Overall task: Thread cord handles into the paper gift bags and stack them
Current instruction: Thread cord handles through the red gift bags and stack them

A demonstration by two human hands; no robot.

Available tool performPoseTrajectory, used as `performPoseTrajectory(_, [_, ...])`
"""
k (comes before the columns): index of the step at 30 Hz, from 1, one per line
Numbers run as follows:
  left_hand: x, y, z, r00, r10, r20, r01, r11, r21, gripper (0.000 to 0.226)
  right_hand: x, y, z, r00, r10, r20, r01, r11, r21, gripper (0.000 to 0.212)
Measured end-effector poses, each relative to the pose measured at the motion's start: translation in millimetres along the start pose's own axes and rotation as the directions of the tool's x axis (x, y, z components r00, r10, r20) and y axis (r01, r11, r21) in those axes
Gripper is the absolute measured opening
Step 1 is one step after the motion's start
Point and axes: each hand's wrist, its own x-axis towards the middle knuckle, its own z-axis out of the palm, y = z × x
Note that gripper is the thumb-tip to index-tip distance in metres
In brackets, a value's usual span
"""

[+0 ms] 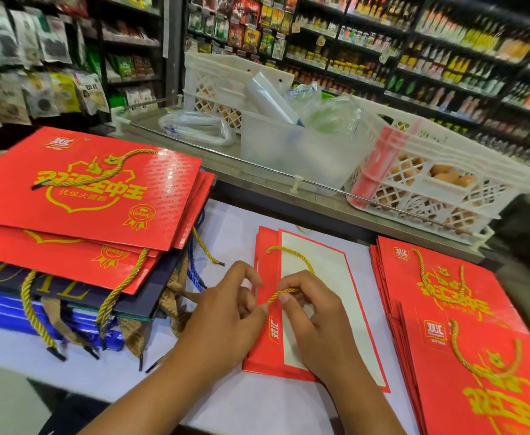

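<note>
Threading step: yellow cord (284, 291) going into the flat red bag (317, 296).
Head view: your left hand (222, 312) and right hand (315, 318) both pinch the cord over the bag's left edge. Threaded bags lie right of it in a pile (464, 315), another stack (84, 196) to its left. Next, I'd guess: seat the cord end, then stack.

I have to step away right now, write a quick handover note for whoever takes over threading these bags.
Left hand and right hand: both pinch the yellow twisted cord over the flat red paper gift bag in the middle of the white table.
Cord: it loops up across the bag's white panel; whether either end is through a hole cannot be seen.
Done: corded red bags lie on the left stack and the right pile.
Left: finish this handle, then stack the bag.
</note>
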Motion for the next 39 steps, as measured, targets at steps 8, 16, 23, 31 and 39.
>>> performPoseTrajectory(8, [-4, 12, -3, 0.997, 0.067, -0.030, -0.064, 0.995, 0.077, 0.019, 3, -1, -20, 0.995, -0.014, -0.098, 0.005, 0.996, -0.089, 0.018])
performPoseTrajectory(16, [-7, 20, -6, 0.984, -0.008, -0.176, -0.016, 0.991, -0.136, 0.026, -44, -22, -71, 0.951, 0.094, 0.295, -0.027, 0.974, -0.225, 0.069])
performPoseTrajectory(23, [3, 70, -6, 0.983, 0.049, -0.176, -0.086, 0.974, -0.209, 0.029, -91, -10, -71, 0.997, -0.040, 0.065, 0.055, 0.965, -0.255, 0.082])
performPoseTrajectory(31, [-9, 129, -22, 0.838, 0.527, -0.142, -0.516, 0.849, 0.110, 0.022, -98, -41, -84, 0.883, -0.083, -0.463, 0.023, 0.991, -0.135, 0.050])
performPoseTrajectory(39, [-3, 74, -9, 0.975, 0.181, -0.132, -0.183, 0.983, 0.002, 0.032, -108, -37, -114, 0.682, 0.371, -0.629, -0.034, 0.876, 0.481, 0.043])
